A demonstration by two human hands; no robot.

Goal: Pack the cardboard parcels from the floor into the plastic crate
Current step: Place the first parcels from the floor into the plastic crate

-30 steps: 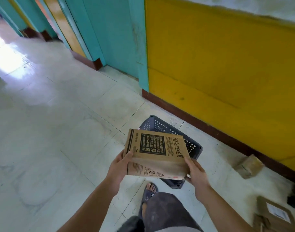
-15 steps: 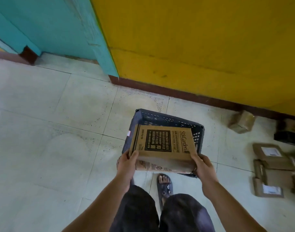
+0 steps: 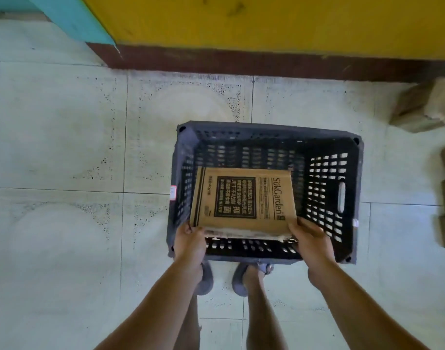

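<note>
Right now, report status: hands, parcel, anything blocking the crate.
Left hand and right hand grip the parcel's near corners. Parcel flat over the crate, left side, not released. Nothing seen blocking; more parcels on floor, right.

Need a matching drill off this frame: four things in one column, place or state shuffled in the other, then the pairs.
Things
1. printed parcel
2. crate
3. plain parcel
4. left hand

Place or state
a. lies on the floor by the skirting, right of the crate
b. grips the printed parcel's near left corner
c. held at its two near corners, over the crate
d. dark, slotted walls, stands on the floor

Pairs: 1-c, 2-d, 3-a, 4-b
</note>
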